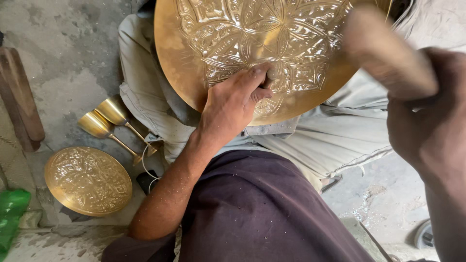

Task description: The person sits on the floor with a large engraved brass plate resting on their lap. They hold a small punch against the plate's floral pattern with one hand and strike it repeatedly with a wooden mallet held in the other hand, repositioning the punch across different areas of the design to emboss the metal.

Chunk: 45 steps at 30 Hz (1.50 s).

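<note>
A large round brass plate (184,68) with an engraved flower pattern rests on my lap at the top of the view. My left hand (232,104) lies on its lower part, fingers pinched around a small metal punch (270,76) set against the engraving. My right hand (429,121) is raised at the right, close to the camera, gripping a blurred wooden mallet (388,51) that hangs over the plate's right edge.
On the concrete floor at left lie two brass goblets (109,121) on their sides and a smaller engraved brass plate (87,180). A wooden block (22,102) sits at far left, a green bag (10,213) at bottom left.
</note>
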Each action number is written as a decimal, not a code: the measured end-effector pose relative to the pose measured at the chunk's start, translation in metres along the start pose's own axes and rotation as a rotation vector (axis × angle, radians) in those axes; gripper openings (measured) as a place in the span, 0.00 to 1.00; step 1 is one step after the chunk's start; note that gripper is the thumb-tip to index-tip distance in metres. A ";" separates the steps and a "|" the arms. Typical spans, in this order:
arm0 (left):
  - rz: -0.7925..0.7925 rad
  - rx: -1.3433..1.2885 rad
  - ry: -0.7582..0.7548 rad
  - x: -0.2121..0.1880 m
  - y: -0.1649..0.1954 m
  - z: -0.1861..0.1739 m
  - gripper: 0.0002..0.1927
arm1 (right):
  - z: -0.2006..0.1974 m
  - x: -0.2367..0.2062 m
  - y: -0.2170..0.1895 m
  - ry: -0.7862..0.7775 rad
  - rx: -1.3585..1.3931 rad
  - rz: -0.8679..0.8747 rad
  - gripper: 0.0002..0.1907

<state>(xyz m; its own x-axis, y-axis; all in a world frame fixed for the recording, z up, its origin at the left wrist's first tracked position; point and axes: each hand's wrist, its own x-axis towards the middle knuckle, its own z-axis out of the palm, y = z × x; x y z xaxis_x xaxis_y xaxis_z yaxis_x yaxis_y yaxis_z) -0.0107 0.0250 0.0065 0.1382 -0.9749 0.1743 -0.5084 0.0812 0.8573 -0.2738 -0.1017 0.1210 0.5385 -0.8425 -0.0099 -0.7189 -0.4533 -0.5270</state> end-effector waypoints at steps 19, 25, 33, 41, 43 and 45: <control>-0.152 -0.052 0.016 0.000 0.018 -0.007 0.15 | -0.010 0.044 -0.051 -0.129 -0.147 -0.025 0.18; -0.124 -0.014 0.125 -0.003 0.024 -0.003 0.14 | -0.009 0.047 -0.053 -0.138 -0.140 -0.011 0.20; -0.165 -0.019 0.190 -0.010 0.028 -0.001 0.11 | -0.005 0.044 -0.064 -0.159 -0.217 0.041 0.19; -0.264 -0.052 0.287 -0.030 0.031 0.009 0.09 | -0.015 0.042 -0.100 -0.157 -0.815 -0.472 0.21; -0.271 -0.005 0.295 -0.039 0.025 0.014 0.10 | -0.015 0.039 -0.103 -0.168 -0.822 -0.496 0.22; -0.261 0.084 0.297 -0.049 0.018 0.020 0.11 | -0.014 0.037 -0.104 -0.158 -0.735 -0.481 0.22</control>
<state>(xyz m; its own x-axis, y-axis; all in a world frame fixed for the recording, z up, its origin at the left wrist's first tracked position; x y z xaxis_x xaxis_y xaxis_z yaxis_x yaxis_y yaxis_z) -0.0435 0.0697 0.0034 0.5052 -0.8573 0.0994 -0.4897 -0.1899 0.8510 -0.1852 -0.0900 0.1871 0.8700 -0.4876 -0.0736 -0.4704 -0.8654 0.1729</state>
